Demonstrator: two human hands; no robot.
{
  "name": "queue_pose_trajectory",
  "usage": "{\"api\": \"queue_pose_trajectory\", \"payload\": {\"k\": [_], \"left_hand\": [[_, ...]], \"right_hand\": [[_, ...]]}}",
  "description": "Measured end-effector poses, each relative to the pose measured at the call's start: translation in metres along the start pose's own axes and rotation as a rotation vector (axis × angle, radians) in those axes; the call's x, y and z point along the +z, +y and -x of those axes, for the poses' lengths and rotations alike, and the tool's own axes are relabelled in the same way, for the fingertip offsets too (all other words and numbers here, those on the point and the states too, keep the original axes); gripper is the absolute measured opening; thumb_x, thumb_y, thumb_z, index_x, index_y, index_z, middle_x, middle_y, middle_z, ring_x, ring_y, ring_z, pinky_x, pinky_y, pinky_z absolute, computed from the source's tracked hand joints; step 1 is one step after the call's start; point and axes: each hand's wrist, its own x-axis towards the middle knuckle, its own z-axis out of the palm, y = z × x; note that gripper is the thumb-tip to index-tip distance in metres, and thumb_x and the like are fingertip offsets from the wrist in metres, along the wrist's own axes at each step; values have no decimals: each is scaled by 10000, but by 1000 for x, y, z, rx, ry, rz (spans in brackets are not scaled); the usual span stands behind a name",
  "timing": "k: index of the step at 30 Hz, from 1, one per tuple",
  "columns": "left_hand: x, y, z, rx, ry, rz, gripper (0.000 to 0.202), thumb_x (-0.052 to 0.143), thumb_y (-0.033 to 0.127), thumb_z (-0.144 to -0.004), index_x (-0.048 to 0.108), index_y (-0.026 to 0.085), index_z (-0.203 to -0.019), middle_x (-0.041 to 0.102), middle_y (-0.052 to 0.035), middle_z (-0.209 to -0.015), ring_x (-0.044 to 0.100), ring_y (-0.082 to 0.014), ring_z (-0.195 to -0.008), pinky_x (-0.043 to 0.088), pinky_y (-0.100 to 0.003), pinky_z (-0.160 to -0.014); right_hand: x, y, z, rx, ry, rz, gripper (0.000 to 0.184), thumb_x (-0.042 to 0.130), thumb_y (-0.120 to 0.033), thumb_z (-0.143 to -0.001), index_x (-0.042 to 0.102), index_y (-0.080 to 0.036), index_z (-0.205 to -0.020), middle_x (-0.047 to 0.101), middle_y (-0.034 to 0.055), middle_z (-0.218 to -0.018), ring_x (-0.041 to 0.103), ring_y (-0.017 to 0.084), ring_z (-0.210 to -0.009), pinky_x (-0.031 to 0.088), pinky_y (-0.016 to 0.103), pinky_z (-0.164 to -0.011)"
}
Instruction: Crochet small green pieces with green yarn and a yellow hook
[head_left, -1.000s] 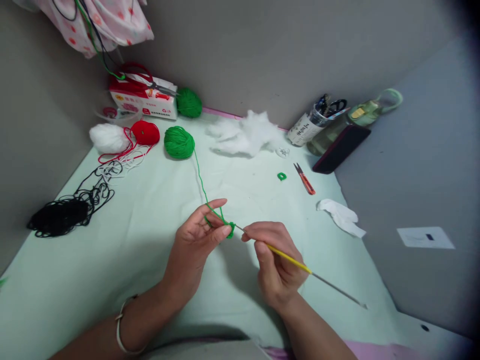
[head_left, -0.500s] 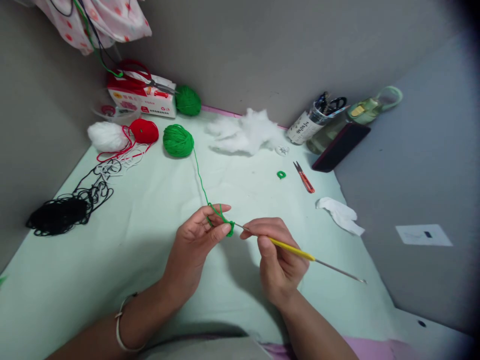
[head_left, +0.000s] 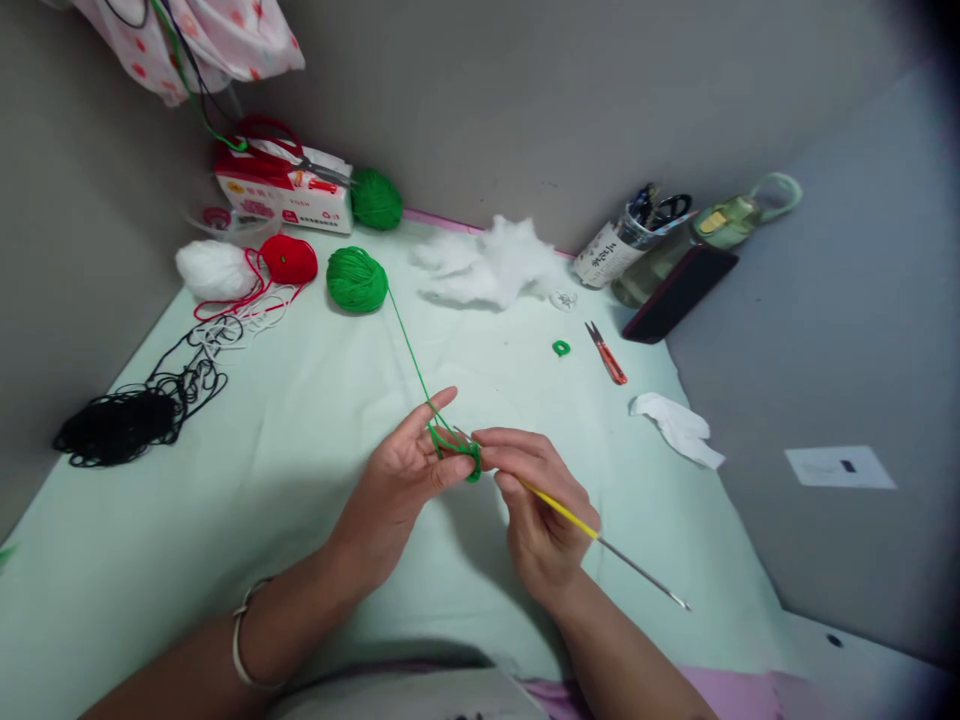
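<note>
My left hand pinches a small green crochet piece between thumb and fingers, its index finger raised with green yarn running over it. That strand stretches straight to a green yarn ball farther back. In my right hand is a crochet hook with a yellow grip and metal ends. Its front tip passes through or behind the green piece, close to the left fingers; exactly where it enters is hard to see. The right fingertips are up against the piece.
At the left lie black yarn, white yarn and red yarn. White stuffing sits at the back. Toward the right are a small green ring, thread snips, crumpled tissue, a phone and a pen cup.
My right hand has moved left and closer to my left hand, pushing the hook's tip past the green piece. The left index finger has lifted, and the yarn has pulled straight.
</note>
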Motion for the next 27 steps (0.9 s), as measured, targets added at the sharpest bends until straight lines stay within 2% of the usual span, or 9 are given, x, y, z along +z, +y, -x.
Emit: {"api": "queue_pose_trajectory", "payload": {"k": [3, 6, 9, 12, 14, 18, 22, 27], "left_hand": [[-1, 2, 1, -21, -34, 18, 936, 835, 204, -754, 346, 235, -1552, 704, 15, -884, 637, -113, -834, 468, -262, -883], [-1, 2, 1, 24, -23, -38, 965, 830, 176, -752, 318, 247, -1566, 699, 25, -869, 636, -107, -807, 483, -252, -847], [-1, -1, 1, 107, 41, -102, 944, 829, 165, -742, 349, 246, -1550, 655, 59, -781, 624, -102, -735, 490, -246, -785], [-1, -3, 1, 103, 49, -104, 905, 827, 193, -746, 381, 237, -1533, 663, 56, -775, 622, -107, -720, 477, -244, -751], [-1, -4, 0, 59, 28, -79, 873, 826, 212, -752, 408, 231, -1519, 693, 33, -822, 636, -119, -757, 476, -259, -785], [-2, -1, 0, -28, 3, -14, 796, 826, 222, -755, 479, 209, -1471, 716, -2, -890, 657, -140, -813, 465, -291, -855], [-2, 1, -1, -54, -29, 26, 845, 824, 199, -753, 425, 189, -1497, 740, -22, -941, 680, -155, -871, 456, -305, -901], [-3, 2, -2, -56, -88, 32, 836, 790, 186, -792, 367, 146, -1512, 749, -36, -935, 681, -165, -901, 431, -340, -951]], "right_hand": [[-2, -1, -2, 34, 1, -45, 222, 584, -159, -972, 755, -261, -1070, 764, 84, -1009, 718, 226, -944, 614, 369, -701], [-3, -1, -4, 53, -8, -19, 229, 569, -142, -971, 750, -260, -1045, 754, 75, -974, 712, 220, -918, 610, 363, -692], [-1, 1, 0, -54, -46, 231, 301, 605, -89, -930, 742, -276, -1122, 742, 96, -1057, 707, 225, -938, 604, 368, -720], [1, 5, 5, -178, -26, 398, 394, 640, -56, -897, 732, -292, -1199, 732, 117, -1155, 708, 243, -991, 602, 386, -759], [2, 5, 5, -153, 2, 295, 401, 629, -51, -906, 731, -300, -1203, 740, 108, -1153, 714, 241, -996, 607, 394, -771], [1, 1, -2, 93, 27, -51, 243, 620, -124, -944, 773, -277, -1053, 779, 76, -1041, 729, 230, -966, 618, 393, -773], [1, 2, -9, 284, 47, -336, 134, 642, -217, -952, 771, -252, -961, 796, 61, -980, 731, 197, -886, 608, 334, -709], [-1, 7, -14, 428, 33, -469, 141, 649, -330, -954, 723, -211, -943, 795, 65, -906, 707, 157, -685, 601, 315, -645]]}}
